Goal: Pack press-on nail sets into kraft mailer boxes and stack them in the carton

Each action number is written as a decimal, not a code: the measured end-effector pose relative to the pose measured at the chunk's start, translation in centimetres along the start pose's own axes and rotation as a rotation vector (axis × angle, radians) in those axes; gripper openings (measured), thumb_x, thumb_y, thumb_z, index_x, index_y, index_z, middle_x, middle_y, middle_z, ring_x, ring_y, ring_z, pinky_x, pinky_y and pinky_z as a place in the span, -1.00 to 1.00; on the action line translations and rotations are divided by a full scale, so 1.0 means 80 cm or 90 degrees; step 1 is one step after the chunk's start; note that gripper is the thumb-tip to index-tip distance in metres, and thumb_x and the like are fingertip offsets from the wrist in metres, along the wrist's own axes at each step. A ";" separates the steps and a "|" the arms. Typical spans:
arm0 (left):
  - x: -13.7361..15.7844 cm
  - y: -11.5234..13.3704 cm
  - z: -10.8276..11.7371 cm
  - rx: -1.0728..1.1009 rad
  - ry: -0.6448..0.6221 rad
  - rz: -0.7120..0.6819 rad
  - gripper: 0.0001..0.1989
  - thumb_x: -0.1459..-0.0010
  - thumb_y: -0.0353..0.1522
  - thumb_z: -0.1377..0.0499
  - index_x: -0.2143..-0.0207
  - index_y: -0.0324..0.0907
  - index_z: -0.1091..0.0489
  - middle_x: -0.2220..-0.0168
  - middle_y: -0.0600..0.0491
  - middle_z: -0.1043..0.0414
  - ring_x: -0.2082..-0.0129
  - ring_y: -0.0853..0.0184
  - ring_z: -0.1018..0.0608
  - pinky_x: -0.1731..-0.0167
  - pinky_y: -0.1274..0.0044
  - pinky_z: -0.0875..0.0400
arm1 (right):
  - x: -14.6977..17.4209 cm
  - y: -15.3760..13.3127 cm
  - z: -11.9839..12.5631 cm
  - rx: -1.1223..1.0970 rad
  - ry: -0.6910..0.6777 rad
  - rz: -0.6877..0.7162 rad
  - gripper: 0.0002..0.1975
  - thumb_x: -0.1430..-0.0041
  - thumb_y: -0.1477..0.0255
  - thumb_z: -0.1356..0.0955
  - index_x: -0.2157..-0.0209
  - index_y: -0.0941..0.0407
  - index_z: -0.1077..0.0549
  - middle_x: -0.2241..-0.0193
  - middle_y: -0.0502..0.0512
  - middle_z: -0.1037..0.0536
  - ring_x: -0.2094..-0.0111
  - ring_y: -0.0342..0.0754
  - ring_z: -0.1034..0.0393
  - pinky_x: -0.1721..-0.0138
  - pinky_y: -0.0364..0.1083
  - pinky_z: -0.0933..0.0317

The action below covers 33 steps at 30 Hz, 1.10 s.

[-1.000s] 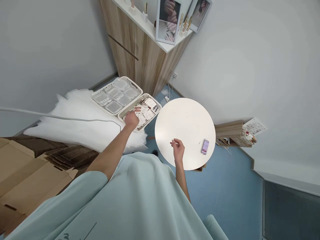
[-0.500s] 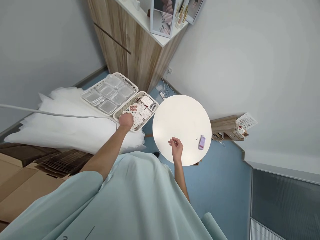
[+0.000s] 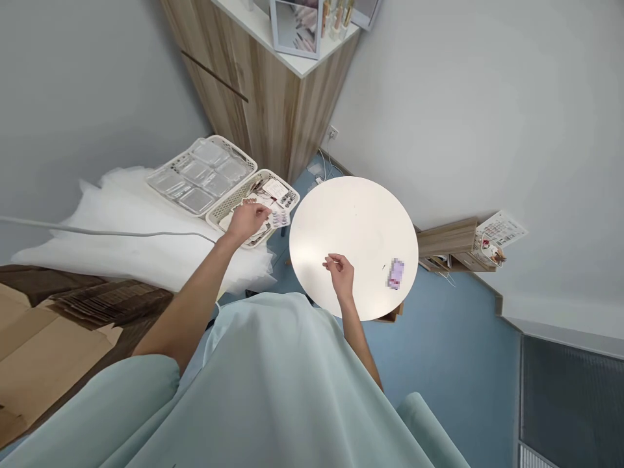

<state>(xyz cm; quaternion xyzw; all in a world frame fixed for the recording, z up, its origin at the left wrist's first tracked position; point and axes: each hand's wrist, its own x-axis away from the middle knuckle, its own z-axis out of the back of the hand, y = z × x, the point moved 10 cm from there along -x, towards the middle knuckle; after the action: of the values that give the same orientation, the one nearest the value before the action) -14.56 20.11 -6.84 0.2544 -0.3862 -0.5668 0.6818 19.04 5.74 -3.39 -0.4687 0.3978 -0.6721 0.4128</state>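
Observation:
My left hand (image 3: pixel 247 221) is closed on a white card of press-on nails (image 3: pixel 279 218), pinched at its edge over the right basket (image 3: pixel 229 207). Small lilac nail shapes show in rows on that card. Under it, more white cards (image 3: pixel 275 189) and nail sets lie heaped, partly covered by my hand. My right hand (image 3: pixel 342 273) hovers above the round white table (image 3: pixel 361 221) with thumb and fingertips pinched together. Whether anything small sits between them cannot be made out.
A second basket (image 3: pixel 202 175) holds clear plastic boxes, left of the cards. White sheeting (image 3: pixel 112 208) and cardboard (image 3: pixel 49 351) lie at the left. A blurred purple item (image 3: pixel 396 274) rests on the table's right side. A wooden cabinet (image 3: pixel 263 91) stands behind.
My left hand has risen slightly from the heap and turned, and the card of press-on nails now shows in its fingers. My right hand stays pinched above the table. The view has shifted slightly.

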 end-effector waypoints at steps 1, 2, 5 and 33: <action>0.007 0.022 -0.017 0.030 -0.037 -0.023 -0.64 -0.28 -0.09 -0.21 0.25 -0.17 -0.64 0.23 -0.15 -0.71 0.09 -0.06 -0.72 0.00 0.29 -0.56 | -0.002 -0.001 0.002 -0.006 -0.010 -0.002 -0.62 -0.26 0.06 -0.49 0.10 0.07 -0.63 0.18 0.12 -0.73 0.17 0.07 -0.71 0.00 0.05 -0.54; 0.015 0.043 -0.035 0.066 -0.082 -0.038 -0.60 -0.25 -0.02 -0.24 0.25 -0.16 -0.65 0.25 -0.12 -0.72 0.16 0.00 -0.73 0.08 0.33 -0.58 | -0.004 -0.002 0.003 -0.013 -0.021 -0.005 -0.60 -0.25 0.05 -0.50 0.09 0.08 -0.64 0.18 0.12 -0.72 0.20 0.05 -0.70 0.02 0.04 -0.54; 0.047 0.110 -0.085 0.141 -0.211 -0.092 -0.50 -0.15 0.11 -0.31 0.26 -0.14 -0.66 0.33 -0.07 -0.70 0.25 0.09 -0.72 0.17 0.38 -0.59 | -0.008 -0.005 0.013 -0.034 -0.052 -0.014 -0.55 -0.19 0.02 -0.53 0.07 0.07 -0.65 0.22 0.08 -0.69 0.30 -0.02 -0.64 0.11 -0.01 -0.52; 0.166 0.255 -0.209 0.590 -0.483 -0.070 -0.15 -0.04 -0.09 -0.60 -0.38 0.14 -0.50 -0.54 -0.11 -0.30 -0.51 -0.13 -0.34 -0.40 0.09 -0.37 | 0.044 -0.020 0.077 -0.451 -0.045 -0.134 -0.67 -0.20 0.19 -0.58 0.40 0.04 -0.44 0.45 -0.08 -0.42 0.45 -0.18 -0.25 0.37 -0.14 -0.26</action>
<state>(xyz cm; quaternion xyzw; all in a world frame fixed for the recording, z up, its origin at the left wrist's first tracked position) 11.63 10.41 2.77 0.3249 -0.7955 -0.4252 0.2843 23.85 2.14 0.65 -0.6436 0.5410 -0.5149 0.1672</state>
